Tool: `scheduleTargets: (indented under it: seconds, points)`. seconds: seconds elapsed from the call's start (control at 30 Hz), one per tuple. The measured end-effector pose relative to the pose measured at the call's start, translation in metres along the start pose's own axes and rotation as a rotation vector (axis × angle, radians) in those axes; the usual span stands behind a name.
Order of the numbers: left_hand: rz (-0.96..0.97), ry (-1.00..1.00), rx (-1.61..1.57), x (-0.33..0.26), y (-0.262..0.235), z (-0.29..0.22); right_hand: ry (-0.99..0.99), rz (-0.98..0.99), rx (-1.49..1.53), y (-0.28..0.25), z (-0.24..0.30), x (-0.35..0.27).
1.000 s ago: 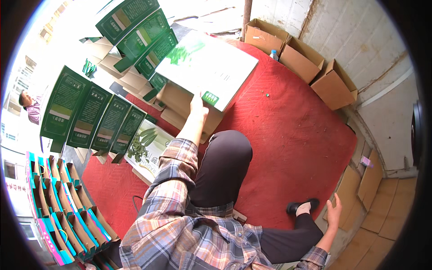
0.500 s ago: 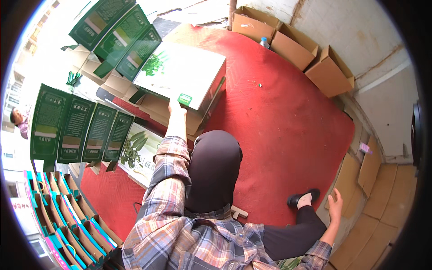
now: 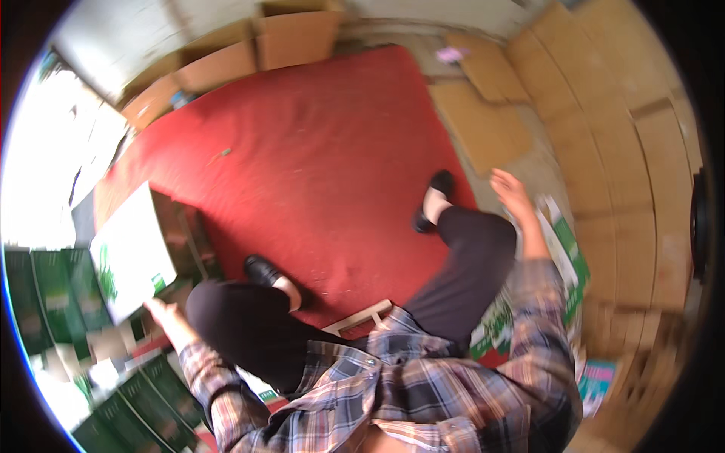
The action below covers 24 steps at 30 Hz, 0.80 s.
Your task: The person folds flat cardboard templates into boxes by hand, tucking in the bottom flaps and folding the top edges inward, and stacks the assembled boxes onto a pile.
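Note:
My left hand (image 3: 165,313) is at the near edge of a carton (image 3: 140,249) with a white top, green leaf print and dark sides. The hand seems to touch the carton's corner, but motion blur smears the fingers and hides their grip. Out to the right, my right hand (image 3: 513,195) is raised with its fingers stretched and nothing in it. Below that hand, beside my right leg, is a white and green printed carton or sheet (image 3: 568,245), partly covered by my forearm.
Dark green carton panels (image 3: 53,287) stand at the left, with more (image 3: 143,400) nearer me. Brown open boxes (image 3: 298,38) line the far wall beyond the red floor covering (image 3: 325,151). Flat cardboard (image 3: 483,124) lies far right; stacked cardboard (image 3: 596,151) rises beside it. A wooden frame (image 3: 362,317) is between my legs.
My view has swung right, so the carton and green panels now sit farther left. My left hand stays at the carton's edge. My right hand is still held out, fingers extended.

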<state>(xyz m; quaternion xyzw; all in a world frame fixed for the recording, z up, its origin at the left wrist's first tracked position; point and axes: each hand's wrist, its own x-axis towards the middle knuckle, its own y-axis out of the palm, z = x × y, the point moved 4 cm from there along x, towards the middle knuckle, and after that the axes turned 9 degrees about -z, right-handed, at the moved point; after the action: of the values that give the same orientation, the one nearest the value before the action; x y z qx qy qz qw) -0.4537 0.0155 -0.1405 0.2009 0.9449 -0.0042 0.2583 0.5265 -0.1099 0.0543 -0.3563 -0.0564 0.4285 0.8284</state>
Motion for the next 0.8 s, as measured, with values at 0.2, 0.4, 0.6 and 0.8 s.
scheduleTargets:
  seconds: [0.2,0.4,0.6,0.8]
  points:
    - [0.019,0.652,0.812,-0.036,0.018,-0.035,0.261,-0.242,-0.091,-0.05,-0.199,-0.076]
    - [0.483,0.633,0.41,-0.295,0.141,-0.097,0.948,-0.539,0.414,-0.064,-0.329,-0.219]
    - [0.885,0.801,0.499,-0.452,0.206,-0.082,0.935,-0.934,1.022,-0.036,-0.345,-0.259]
    - [1.204,0.665,0.741,-0.453,0.233,0.023,1.002,-0.98,1.22,-0.026,-0.336,-0.249]
